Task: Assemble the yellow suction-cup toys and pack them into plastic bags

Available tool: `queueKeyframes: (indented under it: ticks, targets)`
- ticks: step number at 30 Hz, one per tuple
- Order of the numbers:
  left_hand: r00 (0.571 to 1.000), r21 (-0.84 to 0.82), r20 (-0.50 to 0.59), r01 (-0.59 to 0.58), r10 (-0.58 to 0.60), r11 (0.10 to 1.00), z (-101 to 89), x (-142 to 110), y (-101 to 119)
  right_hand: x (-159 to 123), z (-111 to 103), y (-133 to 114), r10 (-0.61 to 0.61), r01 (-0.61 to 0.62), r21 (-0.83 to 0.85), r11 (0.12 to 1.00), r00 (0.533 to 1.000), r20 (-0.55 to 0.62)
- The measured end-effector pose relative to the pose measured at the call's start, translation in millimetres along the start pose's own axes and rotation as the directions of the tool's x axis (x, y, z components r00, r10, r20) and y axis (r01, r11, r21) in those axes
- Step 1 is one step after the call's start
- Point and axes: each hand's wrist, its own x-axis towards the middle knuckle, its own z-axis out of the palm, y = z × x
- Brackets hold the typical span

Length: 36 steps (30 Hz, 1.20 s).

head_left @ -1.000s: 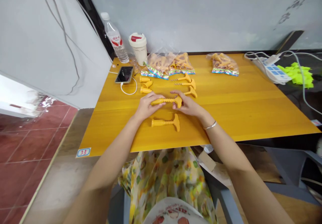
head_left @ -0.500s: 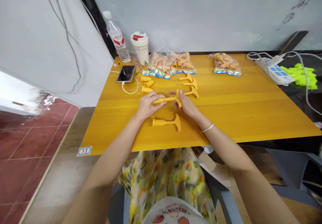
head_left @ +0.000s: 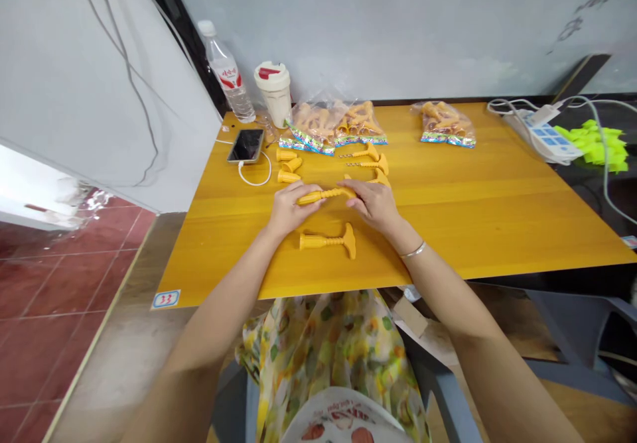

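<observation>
We have the left hand (head_left: 291, 209) closed round the ribbed shaft of a yellow corkscrew (head_left: 323, 195), and the right hand (head_left: 374, 205) clamped over its crossbar end, which is hidden under the palm. The corkscrew's long axis runs across the frame, rising slightly to the right, so it bridges both hands, with its tapered end beyond the left thumb. Just below the hands lies a second corkscrew (head_left: 328, 241) on the tabletop (head_left: 472, 231), parallel to the first. Above the right hand lie three more corkscrews (head_left: 368, 163), the lowest partly hidden. Above the left hand sit three caps (head_left: 292, 164). Farther up are three plastic bags (head_left: 318, 123), two together and one to the right, with one phone (head_left: 247, 145) at upper left.
</observation>
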Motion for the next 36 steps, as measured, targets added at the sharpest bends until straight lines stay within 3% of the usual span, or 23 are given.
queueKeyframes:
  ticks: [4,9,12,15,16,18,20,22,25,27,32,36]
  targets:
    - [1.000,-0.008,-0.010,0.021,-0.021,1.000,0.6,-0.5,-1.5,2.5,0.1,-0.1,-0.011,0.012,-0.021,1.000,1.000,0.022]
    - [0.996,0.047,0.058,-0.063,0.061,0.997,1.7,-2.8,2.1,5.9,2.8,6.3,0.192,-0.193,0.067,0.979,0.981,0.017]
    - [0.988,0.099,0.079,-0.138,0.131,0.985,2.4,-2.5,7.3,6.1,1.3,6.2,0.291,-0.324,0.270,0.907,0.944,0.156]
    - [0.987,0.105,0.089,-0.145,0.136,0.984,2.5,-1.2,10.1,5.2,1.0,3.1,0.299,-0.403,0.412,0.817,0.908,0.295]
    - [0.988,0.091,0.087,-0.132,0.124,0.987,2.4,-0.7,9.9,5.0,1.8,2.3,0.292,-0.395,0.429,0.812,0.912,0.287]
    - [0.993,0.054,0.071,-0.094,0.090,0.994,2.0,0.3,7.9,5.1,3.8,1.6,0.284,-0.325,0.403,0.856,0.946,0.159]
    - [0.998,0.023,0.031,-0.050,0.049,0.998,1.5,1.4,4.2,5.5,4.6,2.7,0.229,-0.211,0.260,0.942,0.972,-0.042]
    - [1.000,0.002,-0.020,-0.010,0.010,1.000,0.8,2.4,-0.1,5.7,3.2,5.2,0.078,-0.073,0.041,0.997,0.984,-0.163]
    - [0.998,-0.013,-0.056,0.021,-0.021,1.000,0.0,3.0,-4.7,4.7,-0.1,9.4,-0.144,0.125,-0.181,0.976,0.985,-0.096]
    - [0.998,-0.008,-0.054,0.014,-0.015,1.000,-0.1,2.3,-5.7,3.6,-0.2,11.1,-0.176,0.163,-0.242,0.956,0.984,-0.030]
    - [0.999,0.009,-0.015,-0.048,0.049,0.999,-0.2,-1.0,-1.4,3.6,8.0,9.5,0.029,-0.039,-0.265,0.963,0.999,-0.041]
    - [0.996,0.038,0.052,-0.072,0.070,0.997,0.2,-1.7,2.4,6.1,10.0,2.1,0.247,-0.247,-0.006,0.969,0.967,0.055]
